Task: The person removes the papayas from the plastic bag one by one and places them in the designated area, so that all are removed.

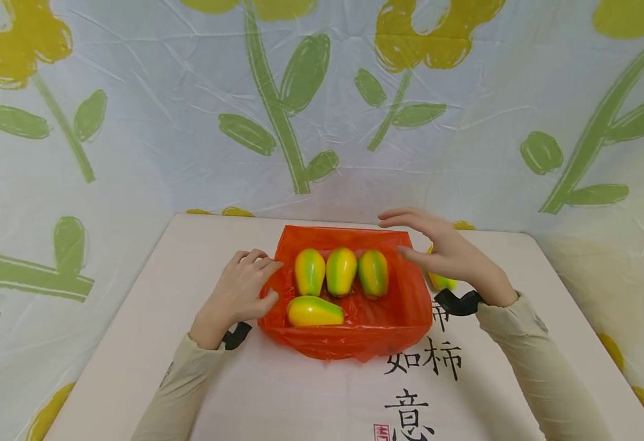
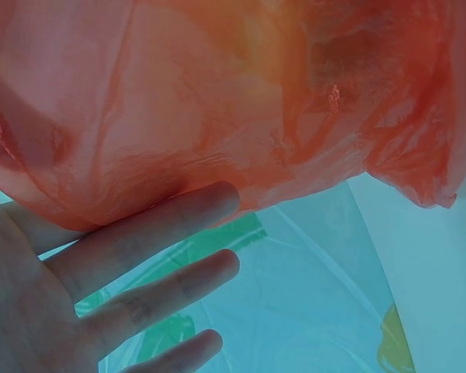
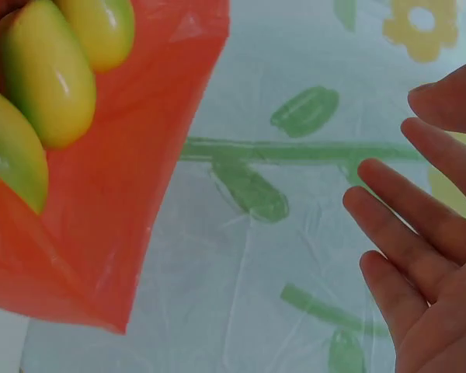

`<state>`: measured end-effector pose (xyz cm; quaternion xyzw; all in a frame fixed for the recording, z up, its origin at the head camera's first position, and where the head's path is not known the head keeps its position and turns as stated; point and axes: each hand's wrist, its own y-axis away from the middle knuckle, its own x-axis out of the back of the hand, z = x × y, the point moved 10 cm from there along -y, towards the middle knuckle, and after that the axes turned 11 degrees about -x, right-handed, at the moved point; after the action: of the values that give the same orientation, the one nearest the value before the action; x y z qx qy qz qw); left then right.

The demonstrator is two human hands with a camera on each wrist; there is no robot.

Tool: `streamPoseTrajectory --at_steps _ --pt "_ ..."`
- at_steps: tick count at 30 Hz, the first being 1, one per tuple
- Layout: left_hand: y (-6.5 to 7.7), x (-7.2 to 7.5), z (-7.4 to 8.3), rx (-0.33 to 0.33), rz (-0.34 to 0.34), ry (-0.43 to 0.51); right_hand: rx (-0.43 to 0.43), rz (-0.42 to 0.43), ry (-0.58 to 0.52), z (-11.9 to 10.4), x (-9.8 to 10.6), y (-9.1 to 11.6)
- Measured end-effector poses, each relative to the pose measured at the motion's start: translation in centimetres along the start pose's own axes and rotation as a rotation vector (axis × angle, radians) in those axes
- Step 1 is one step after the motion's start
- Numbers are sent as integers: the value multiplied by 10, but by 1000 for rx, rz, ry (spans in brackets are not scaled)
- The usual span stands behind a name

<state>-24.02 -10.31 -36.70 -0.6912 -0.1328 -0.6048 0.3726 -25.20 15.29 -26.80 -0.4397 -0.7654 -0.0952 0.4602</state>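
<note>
A red plastic bag (image 1: 344, 343) stands with its mouth wide, shaped like a box. Inside, three yellow-and-green oval fruits (image 1: 341, 272), papaya-like, make a row at the back. One more such fruit (image 1: 315, 311) lies on its side at the front left. My left hand (image 1: 240, 294) is at the bag's left side; in the left wrist view its spread, straight fingers (image 2: 163, 233) lie along the outside of the red film. My right hand (image 1: 443, 245) hovers by the back right corner, fingers loosely extended, holding nothing; the right wrist view shows it apart from the bag.
Another yellow-green fruit (image 1: 442, 282) is on the table right of the bag, partly hidden behind my right hand. The pale table (image 1: 278, 392) bears black brush lettering (image 1: 423, 361) and a small red seal print. A flower-printed cloth (image 1: 344, 122) hangs behind and at the sides.
</note>
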Motion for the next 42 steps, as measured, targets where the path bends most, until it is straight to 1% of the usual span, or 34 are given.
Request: streamPoseTrajectory --at_steps 4,9,13,18,23,29,33,37,42 --pt "0 -2 1 -3 -6 2 45 -85 13 -13 -16 -15" --pt "1 -3 1 0 -10 0 103 -213 23 -29 -42 -29" --pt "0 -2 1 0 -10 3 137 -275 67 -38 -58 -37" --pt "-1 -2 1 5 -15 9 147 -341 107 -40 -81 -48" --pt "-1 -2 1 9 -27 2 137 -456 153 -41 -112 -56" --pt "-1 -3 0 7 -22 2 134 -626 225 -41 -154 -52" --pt "0 -2 -1 3 -12 0 109 -731 261 -37 -181 -46" --pt "0 -1 -2 -1 -1 -7 99 -783 302 -33 -197 -42" --pt "0 -1 -2 5 -14 2 90 -815 351 -28 -207 -37"
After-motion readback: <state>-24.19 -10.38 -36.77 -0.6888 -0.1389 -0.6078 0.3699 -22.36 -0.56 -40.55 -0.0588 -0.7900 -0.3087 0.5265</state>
